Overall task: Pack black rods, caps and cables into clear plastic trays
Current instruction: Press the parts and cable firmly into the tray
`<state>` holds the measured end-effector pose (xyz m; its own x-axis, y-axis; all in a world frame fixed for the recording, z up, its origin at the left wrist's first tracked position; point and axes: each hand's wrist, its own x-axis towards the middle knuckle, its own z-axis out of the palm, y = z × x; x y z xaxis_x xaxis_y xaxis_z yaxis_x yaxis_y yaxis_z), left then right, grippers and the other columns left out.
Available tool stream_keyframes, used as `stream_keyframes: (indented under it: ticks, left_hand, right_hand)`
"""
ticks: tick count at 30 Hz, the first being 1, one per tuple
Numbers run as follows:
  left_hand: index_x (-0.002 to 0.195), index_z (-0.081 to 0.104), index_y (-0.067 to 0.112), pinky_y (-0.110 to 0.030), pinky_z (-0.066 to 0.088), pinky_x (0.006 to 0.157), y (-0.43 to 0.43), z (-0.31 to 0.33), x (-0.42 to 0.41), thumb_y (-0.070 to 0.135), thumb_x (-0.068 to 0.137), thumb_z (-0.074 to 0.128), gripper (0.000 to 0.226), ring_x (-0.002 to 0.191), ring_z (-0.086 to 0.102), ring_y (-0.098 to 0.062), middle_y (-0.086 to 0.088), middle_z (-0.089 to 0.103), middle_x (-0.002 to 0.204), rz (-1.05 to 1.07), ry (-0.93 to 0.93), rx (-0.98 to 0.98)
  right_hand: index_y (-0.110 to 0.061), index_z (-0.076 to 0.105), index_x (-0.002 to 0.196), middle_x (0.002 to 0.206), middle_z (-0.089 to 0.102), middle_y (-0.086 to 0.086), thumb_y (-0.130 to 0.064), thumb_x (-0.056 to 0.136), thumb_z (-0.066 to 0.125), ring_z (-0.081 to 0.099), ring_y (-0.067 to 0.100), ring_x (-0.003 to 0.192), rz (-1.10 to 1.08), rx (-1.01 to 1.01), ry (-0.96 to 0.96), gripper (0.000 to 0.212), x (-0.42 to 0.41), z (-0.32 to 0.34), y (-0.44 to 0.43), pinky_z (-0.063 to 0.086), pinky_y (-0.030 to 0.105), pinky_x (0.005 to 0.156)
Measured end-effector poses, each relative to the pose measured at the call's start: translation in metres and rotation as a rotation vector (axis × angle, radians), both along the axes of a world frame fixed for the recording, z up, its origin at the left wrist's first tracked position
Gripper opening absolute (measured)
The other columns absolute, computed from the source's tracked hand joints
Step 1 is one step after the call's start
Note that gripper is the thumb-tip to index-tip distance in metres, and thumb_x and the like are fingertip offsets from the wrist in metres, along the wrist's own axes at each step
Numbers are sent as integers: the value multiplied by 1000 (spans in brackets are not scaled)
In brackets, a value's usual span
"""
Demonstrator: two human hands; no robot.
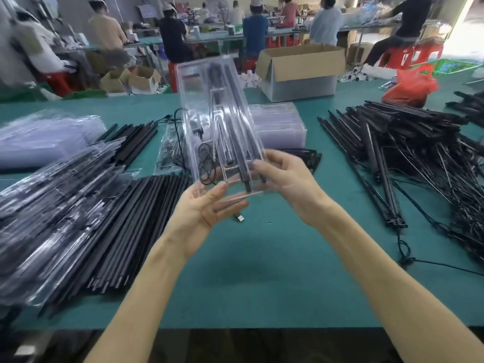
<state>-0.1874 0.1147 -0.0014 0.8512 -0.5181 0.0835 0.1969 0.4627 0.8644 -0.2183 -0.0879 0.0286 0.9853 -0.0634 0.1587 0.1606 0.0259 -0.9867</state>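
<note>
**One tray filled and in hand, a great deal left to pack**

At the far left of the green bench [262, 279] lies a heap of filled trays [52, 218], which I take as finished work, with empty clear trays [39, 140] behind them. Beside that heap lies a bed of loose black rods [146, 231] not yet packed.

In the middle, the left hand [207, 213] lies palm up with its fingers [230, 205] straight, propping the near end of the held tray [220, 121] from below. The tray is lifted clear of the bench and tilted away. It carries long rods [237, 153] and a coiled cable [207, 166] (caps too blurred to tell). The right hand [285, 184] pinches its near right corner.

Behind sits another stack of empty trays [277, 124]. To the right, a large tangle of rods with cables [406, 158] awaits packing. This tray looks about complete, but the job overall seems far from finished.
</note>
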Motion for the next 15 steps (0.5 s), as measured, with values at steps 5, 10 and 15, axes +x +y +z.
stream_keyframes:
  ticks: [5, 10, 15]
  left_hand:
    - [112, 61, -9, -37, 62, 79, 19, 1, 60, -2, 92, 62, 21, 106, 68, -43, -25, 68, 118, 166, 124, 50]
    - [105, 57, -8, -33, 62, 77, 47, 2, 125, -5, 94, 55, 12, 108, 69, -41, -25, 63, 130, 205, 177, 158]
    - [122, 57, -7, -28, 62, 75, 75, 2, 172, 7, 100, 53, 27, 104, 72, -33, -25, 66, 126, 154, 269, 323]
  right_hand:
    - [-9, 62, 123, 109, 76, 4, -26, 100, 59, 73, 19, 97, -66, 23, 189, 28, -11, -50, -4, 59, 30, 79]
    - [-8, 62, 121, 97, 77, 6, -15, 96, 65, 73, 17, 88, -94, -63, 299, 26, -37, -107, -19, 58, 29, 78]
    - [-10, 66, 113, 92, 75, 10, -5, 98, 60, 70, 20, 79, -167, -23, 207, 17, -44, -119, -28, 56, 25, 71]
